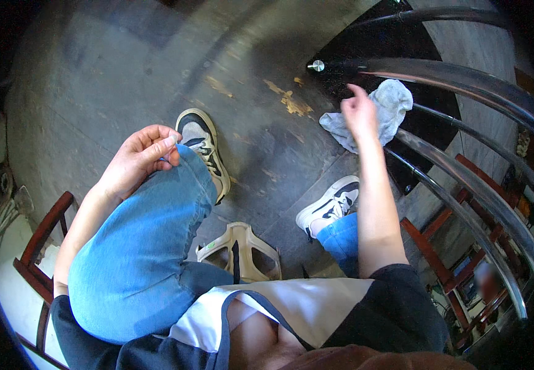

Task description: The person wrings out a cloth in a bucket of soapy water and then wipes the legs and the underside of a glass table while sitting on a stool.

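My right hand (360, 111) is curled over a grey cloth (394, 104), which spreads out on both sides of the fist. Its index finger points away from me, and slight blur softens the fingers. The cloth is beside curved metal tubes (461, 83) and a black glossy panel (421, 46) with a round metal fitting (318, 65). My left hand (151, 150) rests on my bent knee in blue jeans (142, 240). Its thumb lies against curled fingers, and nothing shows between them.
A beige plastic stool (238, 231) is low between my legs. My shoes (202, 148) stand on a dark, worn floor (123, 78) with peeled patches (294, 104). Reddish-brown frames stand at the left (40, 249) and right (438, 254).
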Motion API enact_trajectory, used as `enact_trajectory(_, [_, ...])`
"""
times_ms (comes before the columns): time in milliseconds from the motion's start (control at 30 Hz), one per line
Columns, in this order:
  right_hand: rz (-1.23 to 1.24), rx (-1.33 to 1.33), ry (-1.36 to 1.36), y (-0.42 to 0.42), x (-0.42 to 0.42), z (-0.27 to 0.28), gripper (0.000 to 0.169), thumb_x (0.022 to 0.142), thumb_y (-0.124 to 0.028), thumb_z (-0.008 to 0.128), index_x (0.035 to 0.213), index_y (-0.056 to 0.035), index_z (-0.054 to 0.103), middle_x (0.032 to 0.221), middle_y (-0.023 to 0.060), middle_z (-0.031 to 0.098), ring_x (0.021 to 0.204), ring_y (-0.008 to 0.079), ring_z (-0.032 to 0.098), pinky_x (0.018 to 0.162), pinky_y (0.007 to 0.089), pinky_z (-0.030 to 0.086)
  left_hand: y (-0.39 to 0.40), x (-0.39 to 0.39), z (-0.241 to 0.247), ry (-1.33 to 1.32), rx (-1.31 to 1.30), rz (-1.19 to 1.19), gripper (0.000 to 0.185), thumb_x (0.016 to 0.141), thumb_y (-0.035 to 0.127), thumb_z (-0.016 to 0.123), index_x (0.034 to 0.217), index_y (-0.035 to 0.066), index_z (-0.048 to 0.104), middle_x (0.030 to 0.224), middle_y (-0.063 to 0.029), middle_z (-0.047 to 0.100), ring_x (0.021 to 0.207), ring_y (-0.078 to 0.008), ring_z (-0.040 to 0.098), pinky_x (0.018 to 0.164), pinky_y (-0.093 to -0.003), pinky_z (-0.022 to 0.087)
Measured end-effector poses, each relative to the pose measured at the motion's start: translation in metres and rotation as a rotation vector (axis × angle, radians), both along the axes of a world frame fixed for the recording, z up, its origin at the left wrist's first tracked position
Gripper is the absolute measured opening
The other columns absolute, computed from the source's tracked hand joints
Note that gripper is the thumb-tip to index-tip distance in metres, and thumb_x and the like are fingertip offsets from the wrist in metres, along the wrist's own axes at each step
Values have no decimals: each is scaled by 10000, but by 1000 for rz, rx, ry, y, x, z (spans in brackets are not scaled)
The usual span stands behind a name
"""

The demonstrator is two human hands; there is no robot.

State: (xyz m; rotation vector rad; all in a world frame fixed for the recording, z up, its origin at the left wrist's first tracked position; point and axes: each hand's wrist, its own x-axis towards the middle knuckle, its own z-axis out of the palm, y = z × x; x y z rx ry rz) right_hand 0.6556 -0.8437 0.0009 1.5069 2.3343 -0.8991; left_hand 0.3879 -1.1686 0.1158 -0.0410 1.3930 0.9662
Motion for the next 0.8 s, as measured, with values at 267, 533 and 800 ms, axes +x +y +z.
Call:
enact_trajectory(267, [498, 384, -6, 16, 57, 12, 322, 639, -75, 760, 927, -108, 620, 957, 116, 587, 973, 295, 544, 848, 384, 449, 3, -2, 4, -1, 19, -1, 268, 907, 276, 608, 1065, 64, 568, 817, -7, 591, 751, -65, 570, 661, -169, 465])
enact_trajectory(533, [-528, 225, 817, 14, 44, 0, 254, 908, -146, 588, 1070, -34, 428, 751, 33, 593, 696, 89, 567, 640, 219, 462, -4, -1, 0, -9, 6, 10, 262, 907, 280, 608, 1057, 69, 568, 819, -1, 592, 750, -61, 568, 662, -171, 463])
enact_trajectory(800, [271, 450, 351, -23, -14, -21, 444, 800, -103, 629, 1200, 4, 470, 1101, 213, 565, 1055, 372, 526, 919, 417, 426, -3, -1, 2, -5, -9, 12, 273, 901, 298, 615, 1052, 75, 566, 823, 2, 590, 750, -59, 565, 659, -170, 458])
